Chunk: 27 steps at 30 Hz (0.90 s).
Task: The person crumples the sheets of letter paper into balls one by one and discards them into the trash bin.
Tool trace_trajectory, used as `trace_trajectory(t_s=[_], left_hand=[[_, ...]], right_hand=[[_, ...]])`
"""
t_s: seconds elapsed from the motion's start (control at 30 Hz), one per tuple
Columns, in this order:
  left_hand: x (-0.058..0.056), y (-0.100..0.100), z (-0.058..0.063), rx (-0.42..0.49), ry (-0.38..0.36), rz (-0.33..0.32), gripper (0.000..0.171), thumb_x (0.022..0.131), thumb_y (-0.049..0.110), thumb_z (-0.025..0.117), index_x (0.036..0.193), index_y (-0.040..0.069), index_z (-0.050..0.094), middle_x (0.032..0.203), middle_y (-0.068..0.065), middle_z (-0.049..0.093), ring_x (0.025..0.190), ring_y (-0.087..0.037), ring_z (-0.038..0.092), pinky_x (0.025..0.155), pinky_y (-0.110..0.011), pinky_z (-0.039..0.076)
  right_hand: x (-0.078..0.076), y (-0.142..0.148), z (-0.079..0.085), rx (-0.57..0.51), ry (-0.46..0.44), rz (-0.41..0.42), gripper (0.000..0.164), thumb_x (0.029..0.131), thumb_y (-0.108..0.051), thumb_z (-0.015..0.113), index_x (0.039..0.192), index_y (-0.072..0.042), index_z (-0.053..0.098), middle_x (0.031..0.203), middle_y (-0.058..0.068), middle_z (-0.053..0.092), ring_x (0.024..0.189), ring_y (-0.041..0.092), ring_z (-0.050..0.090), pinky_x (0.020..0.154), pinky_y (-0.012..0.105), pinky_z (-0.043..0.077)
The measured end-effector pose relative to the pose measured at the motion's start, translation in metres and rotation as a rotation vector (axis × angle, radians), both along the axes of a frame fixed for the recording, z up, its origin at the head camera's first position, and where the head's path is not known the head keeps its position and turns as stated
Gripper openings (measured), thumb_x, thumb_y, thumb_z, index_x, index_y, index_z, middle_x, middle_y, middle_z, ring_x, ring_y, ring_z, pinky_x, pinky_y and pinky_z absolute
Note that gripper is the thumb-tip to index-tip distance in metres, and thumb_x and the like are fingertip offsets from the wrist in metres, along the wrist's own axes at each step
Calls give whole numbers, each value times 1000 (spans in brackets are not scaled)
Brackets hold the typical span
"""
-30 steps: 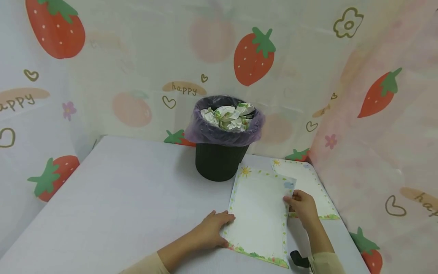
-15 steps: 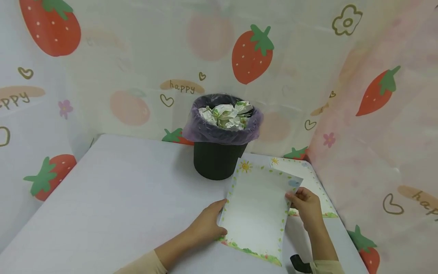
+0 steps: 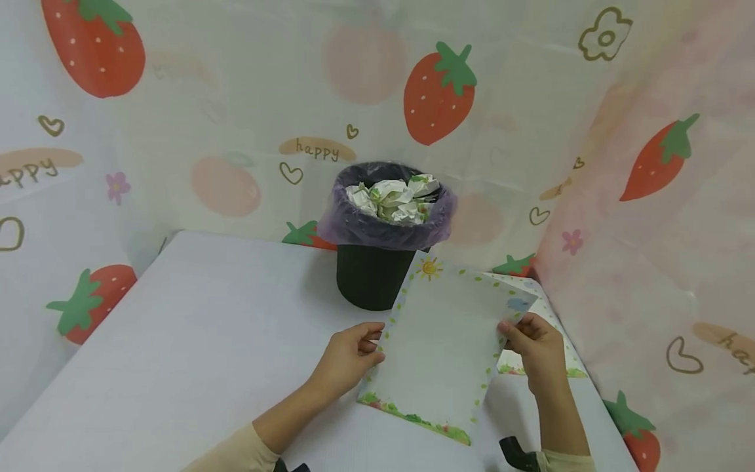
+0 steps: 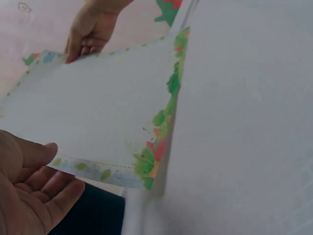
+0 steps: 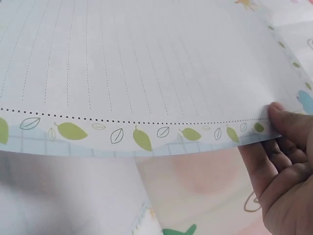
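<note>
A sheet of writing paper [image 3: 442, 347] with a leaf border, a sun in one corner and grass along the bottom is held up off the table between both hands. On its left edge the left hand [image 3: 348, 357] pinches it, thumb on top and fingers beneath, as the left wrist view also shows at the left hand [image 4: 34, 181]. The right hand [image 3: 539, 344] pinches the right edge near the blue corner. In the right wrist view the right hand [image 5: 291, 161] has its thumb on the printed face, and faint dotted lines run across the paper [image 5: 146, 63].
Behind the paper stands a black bin [image 3: 371, 278] with a purple liner [image 3: 383, 236], filled with crumpled printed paper [image 3: 392, 196]. More bordered paper [image 3: 575, 360] lies on the white table [image 3: 224, 341] at the right, partly hidden. Strawberry-print cloth [image 3: 265, 78] surrounds the table.
Both hands have lifted the sheet off the table and tilted it clockwise. The left hand has gone from resting at the lower left edge to pinching higher up that edge.
</note>
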<state>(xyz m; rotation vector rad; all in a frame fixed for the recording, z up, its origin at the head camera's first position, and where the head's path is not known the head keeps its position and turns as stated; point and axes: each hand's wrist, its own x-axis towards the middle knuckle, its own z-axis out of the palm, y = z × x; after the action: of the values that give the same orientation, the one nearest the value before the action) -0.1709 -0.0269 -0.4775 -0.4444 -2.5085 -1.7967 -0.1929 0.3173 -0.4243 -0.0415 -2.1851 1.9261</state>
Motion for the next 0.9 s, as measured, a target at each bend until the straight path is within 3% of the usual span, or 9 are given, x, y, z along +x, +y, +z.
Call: trace_trajectory(t_s=[0.27,0.43,0.67,0.9], left_hand=[[-4,-21,22,36,71,82,21,91,8,78,112,9,74,92,3,72,82,-11,66,71,-24,56],[-7,-38,39,64,113,140,18,93,13,77,110,13,73,92,2,71,82,-14,66,70,-24,55],[-11,-63,60,132,189,201,14,95,12,74,107,9,69,96,-5,71,86,-18,68,73,-21,55],[-12,-73,65,142,241,274,13,95,18,75,105,10,71,99,-3,74,88,-17,70,74,-20,57]], right_hand=[[4,-23,16,-66,78,71,15,90,-1,77,100,5,66,86,6,71,77,15,70,72,29,62],[4,-41,31,-117,137,113,12,91,4,74,100,5,67,85,3,72,77,16,70,71,29,62],[2,-64,44,-156,220,177,10,91,6,73,98,2,68,86,4,72,78,17,72,70,30,63],[-1,-86,50,-186,260,213,13,88,2,77,98,4,68,86,7,73,75,18,72,68,32,63]])
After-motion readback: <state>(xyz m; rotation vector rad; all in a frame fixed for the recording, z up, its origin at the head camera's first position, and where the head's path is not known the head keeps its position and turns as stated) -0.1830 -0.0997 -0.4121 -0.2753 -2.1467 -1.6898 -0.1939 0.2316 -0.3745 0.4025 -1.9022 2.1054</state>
